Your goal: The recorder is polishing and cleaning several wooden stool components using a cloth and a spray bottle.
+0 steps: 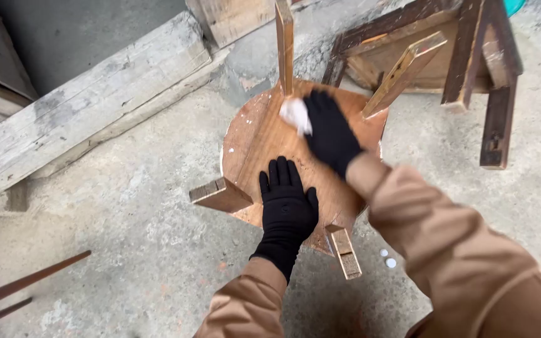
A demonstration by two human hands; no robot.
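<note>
Head view: round wooden stool [264, 141] upturned on the concrete floor [151, 225], four legs pointing up and outward. Left hand [287, 203], black-gloved, flat on the seat's underside, fingers [281, 175] pressed together and pointing away from the body. Right hand [330, 131], also gloved, farther out, fingers pinching a white cloth [295, 114] against the wood at the foot of the far leg [285, 44]; cloth just left of that hand. No labels or signs; two small white caps [387, 258] near the stool.
</note>
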